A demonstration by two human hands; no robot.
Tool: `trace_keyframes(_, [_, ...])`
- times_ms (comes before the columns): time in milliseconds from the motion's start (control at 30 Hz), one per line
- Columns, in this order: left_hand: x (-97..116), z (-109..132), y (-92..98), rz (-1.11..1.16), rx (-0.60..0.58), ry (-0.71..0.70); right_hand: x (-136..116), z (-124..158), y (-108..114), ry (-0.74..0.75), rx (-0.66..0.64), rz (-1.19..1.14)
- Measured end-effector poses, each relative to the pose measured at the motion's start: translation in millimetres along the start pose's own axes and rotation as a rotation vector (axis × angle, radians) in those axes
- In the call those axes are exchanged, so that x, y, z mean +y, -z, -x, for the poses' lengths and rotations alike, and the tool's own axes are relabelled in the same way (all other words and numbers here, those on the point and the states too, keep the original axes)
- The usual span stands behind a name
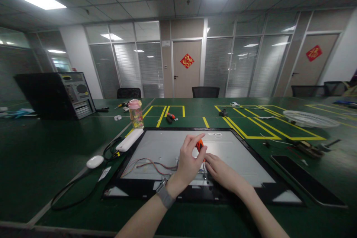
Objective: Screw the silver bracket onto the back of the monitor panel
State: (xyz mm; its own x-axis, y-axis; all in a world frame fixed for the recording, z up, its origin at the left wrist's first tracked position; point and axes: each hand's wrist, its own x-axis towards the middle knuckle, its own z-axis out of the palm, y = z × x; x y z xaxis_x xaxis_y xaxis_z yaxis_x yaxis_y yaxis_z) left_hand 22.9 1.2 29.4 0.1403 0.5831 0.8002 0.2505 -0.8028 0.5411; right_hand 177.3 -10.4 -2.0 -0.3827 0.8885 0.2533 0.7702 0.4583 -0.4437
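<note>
A flat display panel [158, 143] with a grey back and black frame lies on the table in front of me. Over its lower middle, my left hand [187, 161], with a watch [165, 193] on the wrist, has thumb and fingers around the orange handle of a screwdriver [199, 145]. The screwdriver stands roughly upright, its shaft pointing down at metal parts near the panel's lower edge. My right hand [221, 173] is closed at the lower part of the screwdriver; its fingertips are partly hidden. Thin coloured wires [153, 164] lie on the panel left of my hands.
A black computer case [55, 95] stands at the left. Behind the panel are a pink-lidded bottle [135, 113] and a red-and-black tool [169, 117]. A white power strip [129, 140] and white mouse [95, 161] lie left, a dark flat screen [306, 180] right. A white round frame [311, 119] lies farther right.
</note>
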Motion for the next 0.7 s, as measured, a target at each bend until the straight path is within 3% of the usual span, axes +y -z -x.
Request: trace_keyframes(700, [0.3, 0.7, -1.7, 0.025, -0.085, -0.006, 4.8, -2.1, -3.3, 0.002, -0.010, -0.004])
